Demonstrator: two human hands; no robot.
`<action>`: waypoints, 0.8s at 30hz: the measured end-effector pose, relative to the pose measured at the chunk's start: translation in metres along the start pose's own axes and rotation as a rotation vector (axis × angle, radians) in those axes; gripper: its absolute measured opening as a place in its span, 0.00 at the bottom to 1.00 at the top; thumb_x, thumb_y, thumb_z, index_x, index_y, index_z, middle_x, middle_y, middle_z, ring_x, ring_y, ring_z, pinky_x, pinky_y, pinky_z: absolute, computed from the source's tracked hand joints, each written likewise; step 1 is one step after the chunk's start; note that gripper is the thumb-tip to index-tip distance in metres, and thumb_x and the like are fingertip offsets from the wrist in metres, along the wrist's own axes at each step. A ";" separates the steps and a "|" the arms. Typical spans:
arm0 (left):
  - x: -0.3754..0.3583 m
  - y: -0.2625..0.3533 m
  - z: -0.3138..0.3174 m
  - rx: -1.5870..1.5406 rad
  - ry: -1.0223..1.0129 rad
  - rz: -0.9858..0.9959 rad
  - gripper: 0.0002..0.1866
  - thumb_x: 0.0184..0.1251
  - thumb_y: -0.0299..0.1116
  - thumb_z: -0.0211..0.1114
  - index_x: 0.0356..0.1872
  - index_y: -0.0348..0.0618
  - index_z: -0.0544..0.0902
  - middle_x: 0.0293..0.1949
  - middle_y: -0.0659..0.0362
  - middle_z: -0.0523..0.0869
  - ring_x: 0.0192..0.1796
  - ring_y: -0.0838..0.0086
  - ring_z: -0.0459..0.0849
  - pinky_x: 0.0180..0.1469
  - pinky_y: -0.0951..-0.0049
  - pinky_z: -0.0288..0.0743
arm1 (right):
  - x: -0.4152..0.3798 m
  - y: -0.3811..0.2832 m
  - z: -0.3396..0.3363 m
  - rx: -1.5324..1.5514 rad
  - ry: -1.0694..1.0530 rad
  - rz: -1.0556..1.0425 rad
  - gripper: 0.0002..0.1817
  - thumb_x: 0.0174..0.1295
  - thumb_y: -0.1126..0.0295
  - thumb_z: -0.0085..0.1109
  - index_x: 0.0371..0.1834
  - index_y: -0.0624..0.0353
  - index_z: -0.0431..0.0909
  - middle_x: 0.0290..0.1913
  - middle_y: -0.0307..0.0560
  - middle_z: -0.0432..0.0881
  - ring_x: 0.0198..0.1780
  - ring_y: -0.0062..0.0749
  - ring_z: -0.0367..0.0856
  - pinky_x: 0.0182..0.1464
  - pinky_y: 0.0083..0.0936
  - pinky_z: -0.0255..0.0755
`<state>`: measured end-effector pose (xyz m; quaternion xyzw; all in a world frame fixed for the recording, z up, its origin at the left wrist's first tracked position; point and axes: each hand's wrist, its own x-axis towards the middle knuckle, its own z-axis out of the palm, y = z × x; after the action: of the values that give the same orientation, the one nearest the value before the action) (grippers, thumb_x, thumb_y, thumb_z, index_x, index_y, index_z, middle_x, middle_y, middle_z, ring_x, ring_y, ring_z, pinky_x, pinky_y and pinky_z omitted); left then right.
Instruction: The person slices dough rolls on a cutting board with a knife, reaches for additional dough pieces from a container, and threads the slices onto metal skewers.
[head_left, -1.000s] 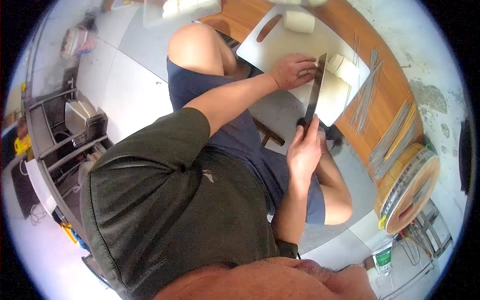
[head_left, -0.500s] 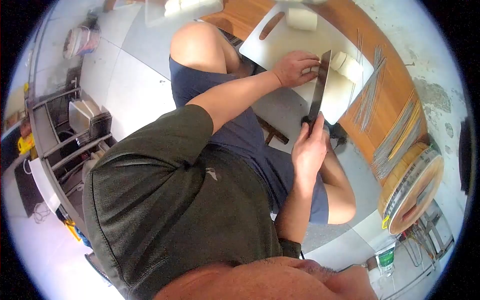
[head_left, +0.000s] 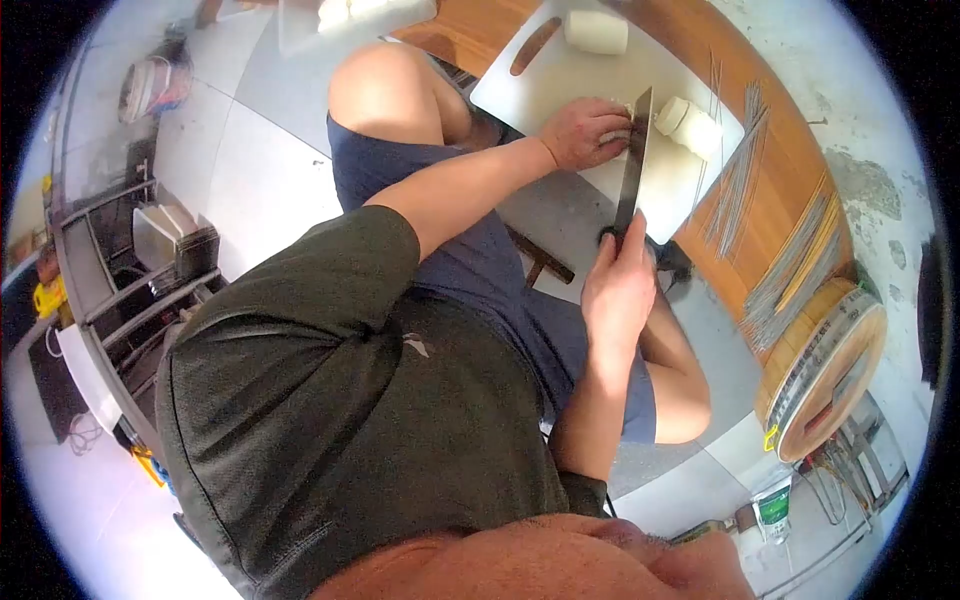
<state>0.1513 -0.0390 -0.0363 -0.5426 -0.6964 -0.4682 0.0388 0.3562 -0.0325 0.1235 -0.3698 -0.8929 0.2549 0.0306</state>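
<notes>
In my right hand (head_left: 620, 285) is the dark handle of a long-bladed kitchen knife (head_left: 634, 165). Its blade points away from me above a white cutting board (head_left: 560, 85). My left hand (head_left: 588, 133) is closed with curled fingers on the left side of the blade, around a pale white piece of food that is mostly hidden. Right of the blade lie cut slices of a white cylindrical food (head_left: 690, 128), leaning against each other. A whole white cylinder (head_left: 596, 33) of the same look rests near the board's handle slot.
Thin metal skewers (head_left: 738, 175) lie on the wooden table (head_left: 690, 45) right of the board, with a second bundle (head_left: 795, 270) nearer. A round wooden tub (head_left: 825, 370) stands at the right. A clear tray (head_left: 370, 18) holding more white pieces is at the top. My bent knees flank the board.
The view has shifted slightly. The knife is still beside my left fingers, its blade a little differently angled. Both hands keep their grips.
</notes>
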 end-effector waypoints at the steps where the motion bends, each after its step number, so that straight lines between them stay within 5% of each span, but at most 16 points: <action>1: -0.001 -0.001 0.001 -0.001 0.003 0.010 0.13 0.56 0.34 0.71 0.43 0.43 0.85 0.46 0.55 0.86 0.47 0.58 0.85 0.50 0.62 0.80 | 0.006 -0.001 0.000 -0.004 -0.004 0.009 0.25 0.71 0.66 0.52 0.70 0.58 0.65 0.41 0.65 0.81 0.40 0.64 0.82 0.39 0.51 0.77; 24: -0.008 0.001 0.007 -0.052 0.006 -0.025 0.14 0.54 0.34 0.72 0.42 0.44 0.86 0.45 0.54 0.86 0.46 0.57 0.85 0.49 0.62 0.80 | 0.011 0.005 0.007 0.032 -0.061 0.078 0.23 0.70 0.68 0.52 0.67 0.59 0.68 0.41 0.69 0.82 0.46 0.66 0.81 0.47 0.52 0.74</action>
<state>0.1585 -0.0399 -0.0434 -0.5331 -0.6907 -0.4882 0.0210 0.3495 -0.0246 0.1135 -0.3958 -0.8742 0.2812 -0.0008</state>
